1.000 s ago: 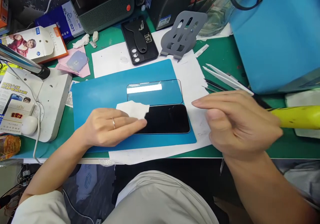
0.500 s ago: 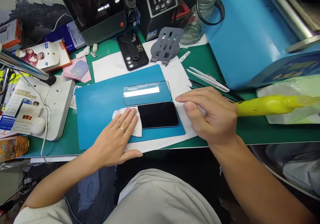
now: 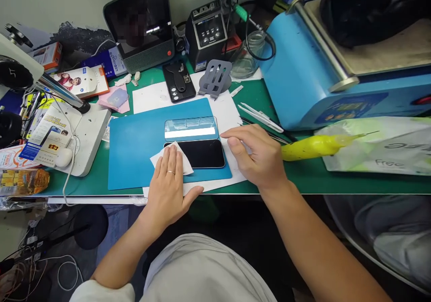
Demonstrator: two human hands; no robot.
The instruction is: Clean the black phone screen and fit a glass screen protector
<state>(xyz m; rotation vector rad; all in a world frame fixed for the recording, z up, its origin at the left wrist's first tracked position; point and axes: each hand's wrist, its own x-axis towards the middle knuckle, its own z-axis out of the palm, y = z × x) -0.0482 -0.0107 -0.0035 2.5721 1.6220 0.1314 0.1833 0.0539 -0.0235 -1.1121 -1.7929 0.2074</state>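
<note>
My left hand [image 3: 168, 185] lies flat, fingers stretched out, pressing a white wipe [image 3: 186, 158] onto the left part of a black phone screen [image 3: 207, 153]. The phone lies face up on a blue mat [image 3: 134, 144]. My right hand [image 3: 257, 153] is closed around a yellow squeeze bottle [image 3: 310, 147], held level with its thin needle tip pointing right. This hand is just right of the phone, its index finger towards the glass. A clear screen glass [image 3: 191, 123] with a dark border and a white strip lies directly behind the phone.
Behind the mat are a black phone back [image 3: 178, 82] and a grey phone stand [image 3: 215, 78]. White tweezers [image 3: 261, 115] lie to the right, before a large blue machine [image 3: 296, 82]. A lamp base [image 3: 90, 144] stands left; a glass jar [image 3: 249, 55] is at the back.
My head view has shifted, showing more of the blue machine. My left hand and the wipe have turned on the screen, the wipe now lying askew. The yellow bottle stays in my right hand.
</note>
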